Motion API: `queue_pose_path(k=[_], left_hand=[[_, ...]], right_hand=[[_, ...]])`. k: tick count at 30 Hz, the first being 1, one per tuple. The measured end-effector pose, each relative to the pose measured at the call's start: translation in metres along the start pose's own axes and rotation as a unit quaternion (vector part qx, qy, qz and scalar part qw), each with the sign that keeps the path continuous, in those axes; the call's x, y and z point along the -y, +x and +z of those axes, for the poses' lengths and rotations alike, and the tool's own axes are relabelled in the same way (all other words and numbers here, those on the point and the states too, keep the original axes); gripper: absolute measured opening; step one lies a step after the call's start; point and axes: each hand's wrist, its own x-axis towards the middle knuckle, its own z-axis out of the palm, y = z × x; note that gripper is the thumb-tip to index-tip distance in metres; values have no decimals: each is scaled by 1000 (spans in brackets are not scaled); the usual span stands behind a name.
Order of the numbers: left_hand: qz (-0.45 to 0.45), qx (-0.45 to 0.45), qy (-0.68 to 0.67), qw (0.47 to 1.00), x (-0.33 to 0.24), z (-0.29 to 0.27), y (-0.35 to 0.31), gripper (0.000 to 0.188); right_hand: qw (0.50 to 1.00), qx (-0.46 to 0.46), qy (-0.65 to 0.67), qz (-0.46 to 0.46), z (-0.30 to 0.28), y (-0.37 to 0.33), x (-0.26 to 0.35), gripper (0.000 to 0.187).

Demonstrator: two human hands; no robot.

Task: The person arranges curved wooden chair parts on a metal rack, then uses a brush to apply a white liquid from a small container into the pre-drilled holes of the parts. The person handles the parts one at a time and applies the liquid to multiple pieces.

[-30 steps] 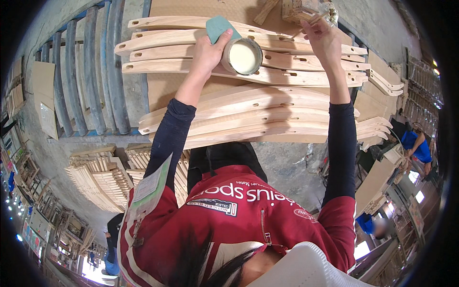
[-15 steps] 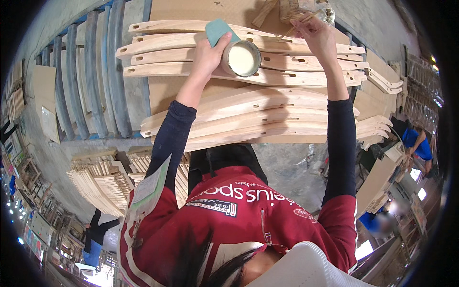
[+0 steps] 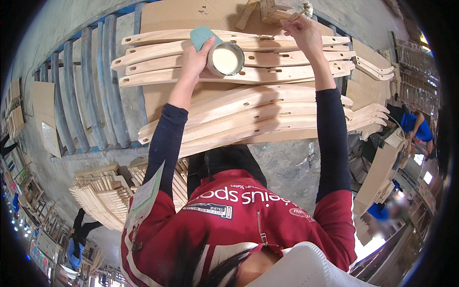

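Note:
My left hand [image 3: 194, 61] is closed around a round cup of creamy white liquid [image 3: 226, 60]. A flat teal piece [image 3: 202, 37] sticks up beside its thumb; whether it is part of the cup I cannot tell. To the right, my right hand [image 3: 305, 34] pinches a thin wooden stick [image 3: 294, 18], its lower end near a slot in the far row. Both hands are over a row of pale curved wooden slats [image 3: 158, 64] with slots cut in them. A second group of slats [image 3: 229, 112] lies nearer to me.
Cardboard [image 3: 167, 16] lies under the slats, on a conveyor with grey rollers [image 3: 114, 81]. A wooden block [image 3: 276, 10] sits at the far side. Stacked wooden parts [image 3: 98, 198] stand at the lower left. A person in blue [image 3: 415, 125] is at the right.
The slats and cup appear shifted left in view, with both arms. My right hand has moved slightly along with the stick; both hands keep their hold.

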Motion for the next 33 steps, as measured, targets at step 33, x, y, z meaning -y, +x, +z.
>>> queue_pose_path(k=[33], left_hand=[[130, -68, 47, 988, 14, 39, -270, 36]], right_hand=[[888, 71, 452, 35, -79, -350, 90, 12]])
